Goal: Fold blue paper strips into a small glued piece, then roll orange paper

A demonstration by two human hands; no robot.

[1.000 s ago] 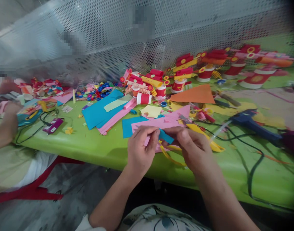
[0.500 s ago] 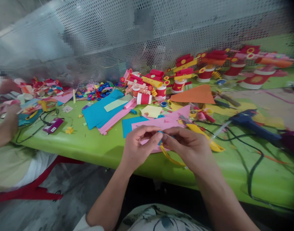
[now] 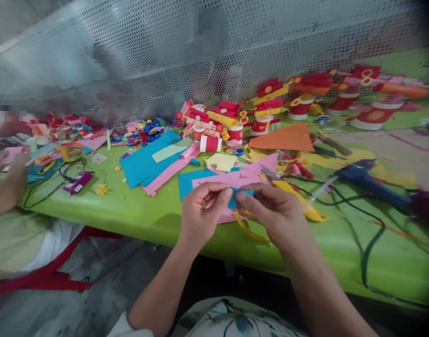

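A white cup (image 3: 210, 144) with a red band lies on its side on the shiny green counter (image 3: 147, 215). Nearer to the person than the cup, and a little to its right, is a small blue strip (image 3: 232, 200). It is flat and thin, like paper, with straight edges. The left hand (image 3: 200, 210) has its grip closed on one end of the strip, thumb against finger. The right hand (image 3: 283, 215) pinches the other end in its grip. Between the cup and the hands lies a thin pink sheet (image 3: 265, 164) with uneven edges. Left of the cup are big smooth blue sheets (image 3: 140, 168). Right of it lies an orange sheet (image 3: 284, 137) with a pointy end. Further right of the cup, and nearer the person, is a dark blue glue gun (image 3: 372, 182) with a pale, thin stick poking out. Behind the cup stands gray metal mesh (image 3: 158, 61), full of little round holes.
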